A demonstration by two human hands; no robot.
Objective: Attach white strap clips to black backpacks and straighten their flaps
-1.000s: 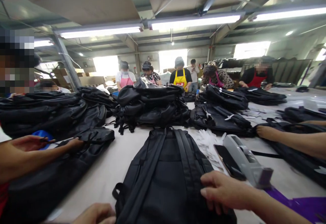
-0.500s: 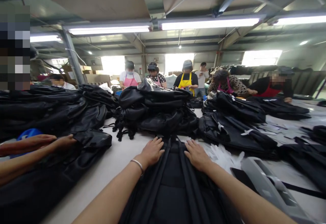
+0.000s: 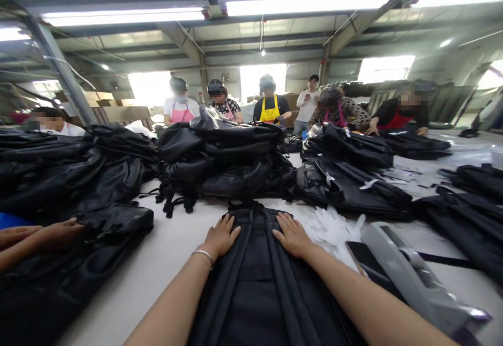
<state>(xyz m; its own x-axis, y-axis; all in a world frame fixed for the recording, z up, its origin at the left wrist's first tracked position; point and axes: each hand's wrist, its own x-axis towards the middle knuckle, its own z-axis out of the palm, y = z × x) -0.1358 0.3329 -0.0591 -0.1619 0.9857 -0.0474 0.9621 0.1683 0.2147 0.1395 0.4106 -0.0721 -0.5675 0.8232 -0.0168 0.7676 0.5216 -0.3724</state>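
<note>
A black backpack (image 3: pixel 257 283) lies strap side up on the white table (image 3: pixel 157 272) in front of me. My left hand (image 3: pixel 220 237) rests flat and open on its upper left shoulder, a thin bracelet on the wrist. My right hand (image 3: pixel 291 236) lies flat and open on the upper right shoulder. Both hands press near the bag's top edge, fingers spread, one on each side of the two shoulder straps.
Piles of black backpacks (image 3: pixel 228 160) fill the table's middle, left (image 3: pixel 70 173) and right (image 3: pixel 353 178). A grey device (image 3: pixel 416 278) and a phone (image 3: pixel 363 257) lie at my right by white paper tags (image 3: pixel 328 228). A co-worker's hands (image 3: pixel 43 233) rest at left. Several aproned people (image 3: pixel 269 109) work across the table.
A second ago my hands were near the bag's bottom; they slid up to its top edge and now lie flat there. The view has tilted slightly upward.
</note>
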